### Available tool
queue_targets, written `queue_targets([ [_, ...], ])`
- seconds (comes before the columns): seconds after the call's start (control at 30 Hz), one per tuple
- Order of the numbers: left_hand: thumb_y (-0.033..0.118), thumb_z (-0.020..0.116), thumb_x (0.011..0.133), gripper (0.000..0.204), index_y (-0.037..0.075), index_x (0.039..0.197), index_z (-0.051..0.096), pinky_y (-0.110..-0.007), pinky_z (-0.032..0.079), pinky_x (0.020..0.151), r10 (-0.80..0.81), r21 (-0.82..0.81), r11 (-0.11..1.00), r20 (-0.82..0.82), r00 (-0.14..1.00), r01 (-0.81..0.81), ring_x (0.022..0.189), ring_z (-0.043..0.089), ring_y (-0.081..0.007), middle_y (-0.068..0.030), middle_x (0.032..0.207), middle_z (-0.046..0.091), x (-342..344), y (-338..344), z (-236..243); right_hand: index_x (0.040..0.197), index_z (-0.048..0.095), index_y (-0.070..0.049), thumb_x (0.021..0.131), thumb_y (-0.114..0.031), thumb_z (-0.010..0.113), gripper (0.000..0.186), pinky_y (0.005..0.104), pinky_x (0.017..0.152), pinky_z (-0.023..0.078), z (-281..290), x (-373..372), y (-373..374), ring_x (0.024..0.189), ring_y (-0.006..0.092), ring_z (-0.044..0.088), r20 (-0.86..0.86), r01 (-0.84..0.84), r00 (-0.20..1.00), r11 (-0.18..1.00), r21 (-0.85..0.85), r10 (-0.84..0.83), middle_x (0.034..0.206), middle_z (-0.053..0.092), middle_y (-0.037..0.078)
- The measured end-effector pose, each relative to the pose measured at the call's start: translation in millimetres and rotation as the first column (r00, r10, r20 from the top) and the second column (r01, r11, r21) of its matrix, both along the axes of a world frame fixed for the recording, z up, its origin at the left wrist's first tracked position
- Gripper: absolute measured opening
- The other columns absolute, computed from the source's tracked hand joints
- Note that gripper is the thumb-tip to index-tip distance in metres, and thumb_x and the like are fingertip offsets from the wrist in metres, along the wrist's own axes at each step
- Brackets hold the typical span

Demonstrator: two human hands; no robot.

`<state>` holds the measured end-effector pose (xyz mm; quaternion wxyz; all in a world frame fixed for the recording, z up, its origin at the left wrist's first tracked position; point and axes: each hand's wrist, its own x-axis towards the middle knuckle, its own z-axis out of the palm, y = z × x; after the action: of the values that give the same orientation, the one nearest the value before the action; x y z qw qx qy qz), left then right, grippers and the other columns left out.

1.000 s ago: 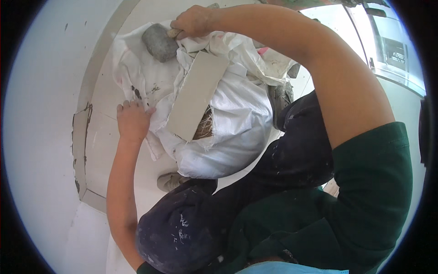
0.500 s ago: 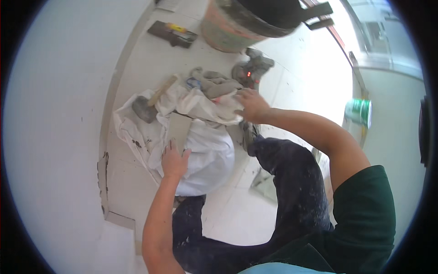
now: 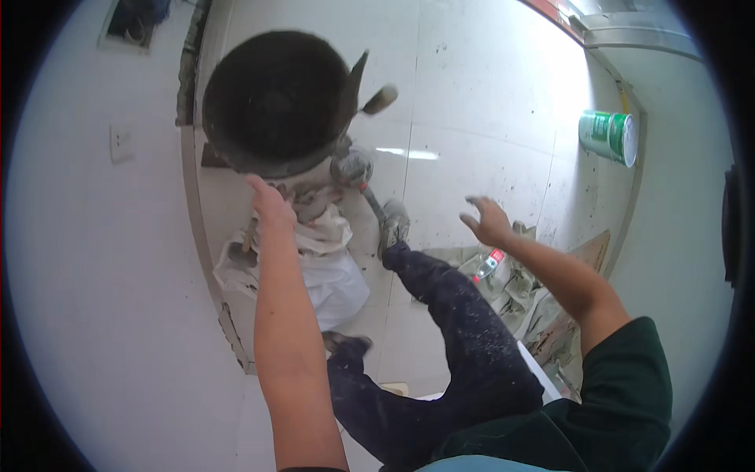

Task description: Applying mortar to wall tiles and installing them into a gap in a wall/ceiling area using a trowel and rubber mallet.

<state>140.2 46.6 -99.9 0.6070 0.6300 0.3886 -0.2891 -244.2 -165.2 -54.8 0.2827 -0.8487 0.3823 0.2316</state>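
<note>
View: head, one only.
Bucket (image 3: 275, 46): dark inside, mouth upward, beyond the sack, close to the left wall (image 3: 134, 299).
Left grip (image 3: 272, 206): fingers straight, no article seen in it; at the bucket's near rim, contact cannot be told.
Right grip (image 3: 491, 223): thumb and fingers wide apart, holding nothing; out over the floor (image 3: 487, 118), perhaps for balance.
Tool (image 3: 381, 98): juts past the bucket's right rim, seemingly rested for easy pick-up; kind unclear.
Sack (image 3: 334, 279): white, partly behind the left forearm.
Gloves (image 3: 316, 204): grey, heaped at the sack's far end.
Mallet (image 3: 239, 253): on the sack's left part, perhaps to spare the tiles.
Can (image 3: 605, 135): green and white, by the right wall, probably kept aside.
Edges: wall and sack crowd the bucket's left and near sides.
Room: widest floor stretch runs from bucket to can.
</note>
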Motion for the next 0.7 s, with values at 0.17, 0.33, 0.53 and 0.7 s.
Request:
queue_targets([
  [0.17, 0.066, 0.036, 0.090, 0.075, 0.008, 0.138, 0.037, -0.043, 0.042, 0.098, 0.047, 0.013, 0.999, -0.085, 0.995, -0.046, 0.114, 0.051, -0.0258, -0.0073, 0.134, 0.047, -13, -18, -15, 0.111, 0.061, 0.001, 0.084, -0.033, 0.064, 0.043, 0.0408, 0.086, 0.047, 54, -92, -52, 0.099, 0.0349, 0.060, -0.213, 0.298, 0.933, 0.955, -0.002, -0.291, 0.106, 0.064, 0.020],
  [0.33, 0.066, 0.035, 0.091, 0.077, 0.007, 0.140, 0.035, -0.044, 0.040, 0.100, 0.124, 0.058, 0.991, -0.139, 0.983, -0.117, 0.118, 0.048, -0.0273, -0.0085, 0.139, 0.043, -9, -5, -41, 0.104, 0.063, 0.004, 0.084, -0.030, 0.063, 0.040, 0.0390, 0.081, 0.048, 92, -139, -88, 0.091, 0.0328, 0.063, -0.366, 0.484, 0.782, 0.862, -0.153, -0.504, 0.096, 0.066, 0.020],
  [0.53, 0.062, 0.030, 0.094, 0.075, 0.005, 0.143, 0.031, -0.046, 0.035, 0.104, 0.228, 0.061, 0.974, -0.187, 0.956, -0.220, 0.127, 0.040, -0.0297, -0.0088, 0.144, 0.037, -6, -11, -54, 0.105, 0.063, 0.006, 0.088, -0.021, 0.063, 0.033, 0.0332, 0.079, 0.049, 96, -14, -144, 0.088, 0.0228, 0.065, 0.029, 0.704, 0.707, 0.707, 0.067, -0.707, 0.096, 0.068, 0.017],
  [0.7, 0.061, 0.035, 0.094, 0.076, 0.000, 0.139, 0.036, -0.038, 0.040, 0.098, 0.370, 0.181, 0.915, -0.027, 0.928, -0.360, 0.118, 0.050, -0.0268, -0.0098, 0.137, 0.047, -7, -38, -46, 0.109, 0.062, 0.005, 0.091, -0.019, 0.059, 0.030, 0.0283, 0.083, 0.047, 84, 206, -190, 0.092, 0.0176, 0.061, 0.112, 0.564, 0.748, 0.715, 0.413, -0.654, 0.100, 0.066, 0.011],
])
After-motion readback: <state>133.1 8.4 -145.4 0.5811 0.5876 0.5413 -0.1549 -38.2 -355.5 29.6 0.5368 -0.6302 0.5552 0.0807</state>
